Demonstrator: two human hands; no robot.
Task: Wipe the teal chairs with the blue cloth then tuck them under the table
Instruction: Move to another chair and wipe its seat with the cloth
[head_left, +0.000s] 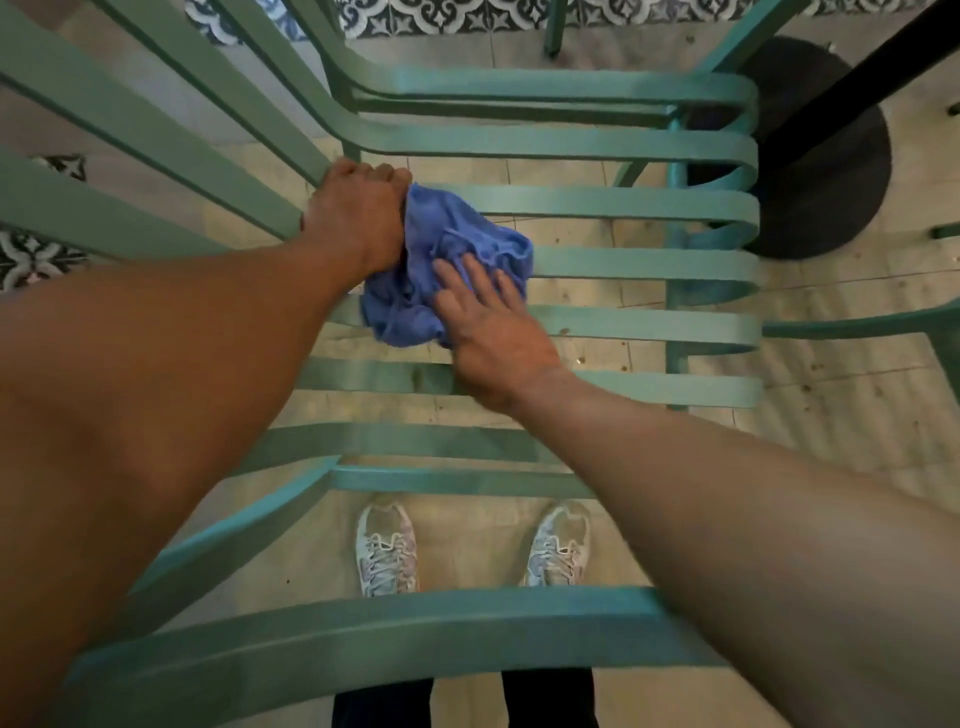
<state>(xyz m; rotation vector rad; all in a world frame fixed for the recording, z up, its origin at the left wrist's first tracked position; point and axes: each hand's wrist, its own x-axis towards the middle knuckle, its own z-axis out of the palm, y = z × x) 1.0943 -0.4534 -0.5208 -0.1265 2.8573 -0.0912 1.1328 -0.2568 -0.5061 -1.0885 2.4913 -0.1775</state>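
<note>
The right hand (488, 322) lies flat, fingers straight, pressing one bunched blue cloth (447, 265) onto the middle slats of the teal chair (644, 265) seat. The left hand (358, 213) curls around a slat at the seat's left edge, touching the cloth. Seat slats run left-right. Two shoes (387, 551) show beneath.

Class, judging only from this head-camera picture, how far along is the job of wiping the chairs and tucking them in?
Done: nothing clearly finished. In hand: the right hand presses the blue cloth flat on the teal chair seat slats, while the left hand grips the cloth's edge. Left: this chair is not yet tucked under the table, whose black base stands beyond it.
</note>
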